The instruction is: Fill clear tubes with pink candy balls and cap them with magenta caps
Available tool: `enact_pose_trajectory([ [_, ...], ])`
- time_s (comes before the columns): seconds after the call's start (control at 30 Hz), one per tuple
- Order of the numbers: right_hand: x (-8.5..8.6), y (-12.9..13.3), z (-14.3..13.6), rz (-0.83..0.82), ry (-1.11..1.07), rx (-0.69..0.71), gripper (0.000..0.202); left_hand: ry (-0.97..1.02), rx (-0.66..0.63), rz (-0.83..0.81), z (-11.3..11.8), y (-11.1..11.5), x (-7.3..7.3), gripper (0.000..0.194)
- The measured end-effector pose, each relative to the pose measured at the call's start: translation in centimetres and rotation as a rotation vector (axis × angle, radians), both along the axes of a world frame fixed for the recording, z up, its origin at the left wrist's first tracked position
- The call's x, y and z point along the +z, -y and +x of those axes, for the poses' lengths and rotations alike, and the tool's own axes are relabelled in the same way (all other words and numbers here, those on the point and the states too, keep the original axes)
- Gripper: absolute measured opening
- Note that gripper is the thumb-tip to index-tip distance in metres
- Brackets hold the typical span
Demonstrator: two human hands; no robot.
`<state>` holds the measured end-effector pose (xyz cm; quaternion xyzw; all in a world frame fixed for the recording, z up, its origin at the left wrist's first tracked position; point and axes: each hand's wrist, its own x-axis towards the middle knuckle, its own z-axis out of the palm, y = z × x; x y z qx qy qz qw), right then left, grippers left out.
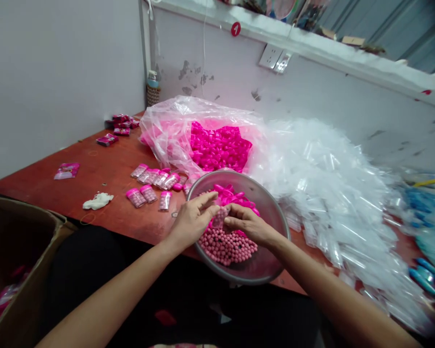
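Note:
Over a metal bowl (271,270), my left hand (194,217) and my right hand (248,223) meet around a small clear container (219,218) with pink beads inside. Fingers of both hands are closed on it. Below them, loose pink beads (228,247) lie in the bowl, with bright pink caps (235,195) behind them. To the left of the bowl, several filled containers with pink lids (148,193) rest on the red table (112,183).
Behind the bowl, an open plastic bag (166,125) holds pink caps. A large heap of clear containers (322,179) covers the right side. Small pink packets (121,124), a white crumpled piece (97,201) and a cardboard box (54,241) are at left.

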<state>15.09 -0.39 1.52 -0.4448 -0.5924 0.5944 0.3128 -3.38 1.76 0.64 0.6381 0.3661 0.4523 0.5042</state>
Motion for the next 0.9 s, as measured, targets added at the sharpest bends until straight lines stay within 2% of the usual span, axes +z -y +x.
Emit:
enact_pose_trajectory([
  [0.13, 0.9, 0.9, 0.5, 0.066, -0.026, -0.087, 0.020, -0.077, -0.171, 0.005, 0.9, 0.4, 0.4, 0.033],
  [0.23, 1.4, 1.5, 1.0, 0.136, 0.036, -0.113, 0.019, 0.016, -0.252, -0.100, 1.6, 0.4, 0.6, 0.029],
  [0.33, 2.0, 2.0, 1.9, 0.376, 0.185, -0.136, 0.027, 0.050, -0.307, -0.138, 2.0, 0.4, 0.8, 0.026],
  [0.43, 2.9, 2.2, 2.7, 0.640, 0.452, -0.036, 0.028, -0.049, -0.346, -0.037, 2.0, 0.4, 0.7, 0.023],
  [0.53, 3.5, 2.2, 3.0, 0.765, 0.585, 0.075, 0.021, -0.105, -0.357, 0.035, 1.9, 0.4, 0.6, 0.023],
  [0.6, 3.5, 2.2, 2.9, 0.786, 0.604, 0.091, 0.019, -0.122, -0.353, 0.064, 1.9, 0.4, 0.5, 0.023],
  [0.73, 3.1, 2.3, 2.7, 0.723, 0.623, 0.020, 0.009, -0.140, -0.357, 0.065, 1.9, 0.4, 0.3, 0.023],
  [0.83, 3.3, 2.3, 2.6, 0.587, 0.564, 0.011, 0.011, -0.126, -0.352, 0.062, 2.0, 0.4, 0.2, 0.021],
  [0.9, 3.7, 2.2, 2.8, 0.457, 0.442, -0.056, 0.016, -0.068, -0.289, 0.022, 2.1, 0.4, 0.2, 0.020],
])
